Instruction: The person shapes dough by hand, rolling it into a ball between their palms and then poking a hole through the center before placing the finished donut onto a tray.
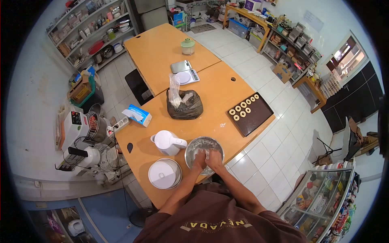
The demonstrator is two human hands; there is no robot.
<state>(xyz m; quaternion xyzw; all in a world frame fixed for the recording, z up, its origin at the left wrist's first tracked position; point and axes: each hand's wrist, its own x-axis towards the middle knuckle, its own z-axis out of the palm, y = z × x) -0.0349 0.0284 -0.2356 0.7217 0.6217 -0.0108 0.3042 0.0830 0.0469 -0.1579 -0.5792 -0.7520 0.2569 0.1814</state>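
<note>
Both of my hands are down inside a round metal bowl (195, 144) whose inner wall is dusted with white flour. My left hand (199, 159) is closed, fingers curled into pale, floury dough (207, 154). Right beside it, my right hand (214, 158) is closed on the same dough, and its fingertips are mostly hidden. Left of the bowl stand a white electric kettle (167, 141) and a round white lidded container (162, 174).
A dark tray (256, 117) bears several ring-shaped dough pieces. Farther along the wooden table (216, 87) are a black plastic bag (184, 109), a kitchen scale (187, 77), a green-lidded jar (187, 47) and a blue box (137, 116). A stand mixer (76, 124) is at left.
</note>
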